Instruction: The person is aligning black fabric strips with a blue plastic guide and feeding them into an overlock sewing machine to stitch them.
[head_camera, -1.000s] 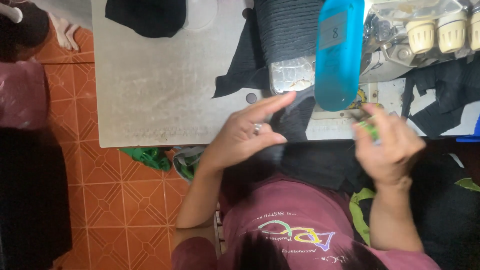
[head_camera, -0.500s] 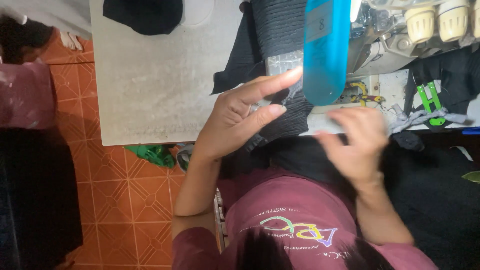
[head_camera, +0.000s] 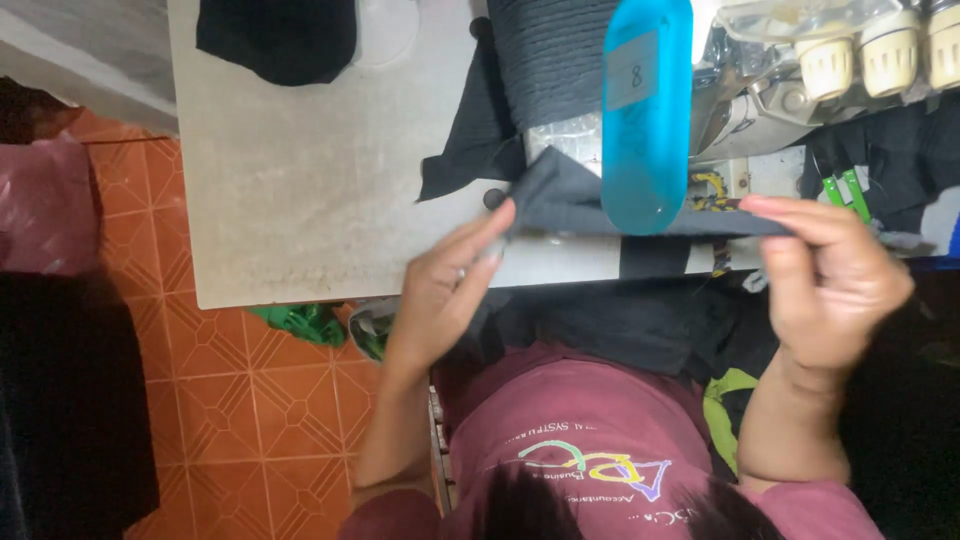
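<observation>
Head view: your left hand pinches one end of a dark grey fabric strip between its fingers, and your right hand grips the other end, fingers closed. The strip stretches between them above the grey desk, passing under the blue plastic cover of the sewing machine.

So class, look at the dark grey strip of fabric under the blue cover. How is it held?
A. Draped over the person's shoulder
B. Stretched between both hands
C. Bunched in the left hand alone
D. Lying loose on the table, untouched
B: the left hand pinches one end of the dark grey fabric strip and the right hand the other, holding it stretched between them.
</observation>
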